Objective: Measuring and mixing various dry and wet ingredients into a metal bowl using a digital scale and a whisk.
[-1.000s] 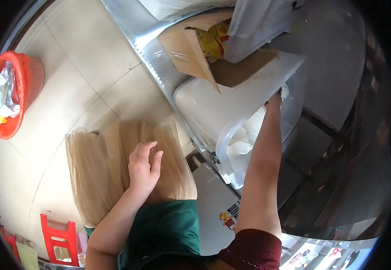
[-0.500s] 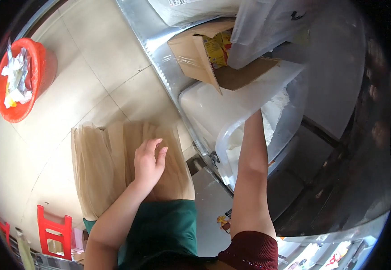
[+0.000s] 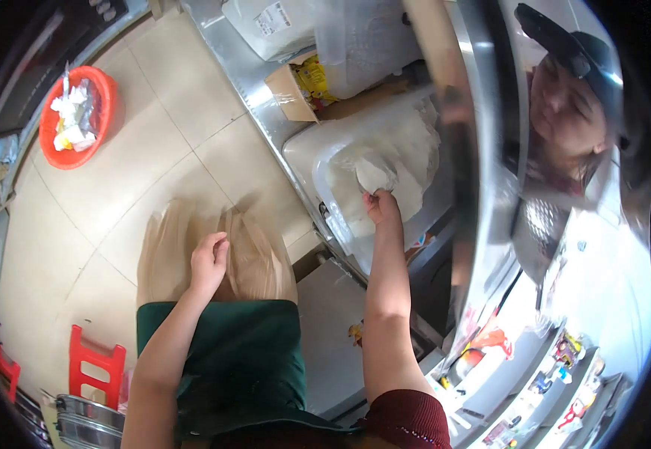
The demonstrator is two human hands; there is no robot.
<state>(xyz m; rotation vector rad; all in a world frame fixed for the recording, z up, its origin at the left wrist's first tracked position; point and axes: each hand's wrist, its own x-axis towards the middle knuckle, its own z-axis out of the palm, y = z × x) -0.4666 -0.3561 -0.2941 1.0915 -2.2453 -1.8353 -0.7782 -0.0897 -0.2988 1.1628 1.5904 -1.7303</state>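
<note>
My right arm reaches into a translucent plastic bin [image 3: 303, 153] of white powder [image 3: 415, 161] at the right. In its fingers, my right hand [image 3: 380, 206] grips a scoop [image 3: 375, 175] heaped with the powder; the handle is mostly hidden by the hand. The scoop is over the powder inside the bin. My left hand [image 3: 209, 263] hovers over the tan skirt part of my clothing [image 3: 258, 254], holding nothing, with fingers loosely bent and the thumb slightly apart.
Beyond the bin are an open cardboard box [image 3: 289, 93] with yellow packets and a white sack [image 3: 269, 26]. A shiny reflective panel [image 3: 482, 150] rises close on the right. A red waste bin [image 3: 108, 112] and a red stool [image 3: 97, 367] stand on the left floor.
My right hand has come out from behind the bin's raised translucent lid, which no longer covers it, and now shows with the filled scoop. My left hand has shifted slightly left.
</note>
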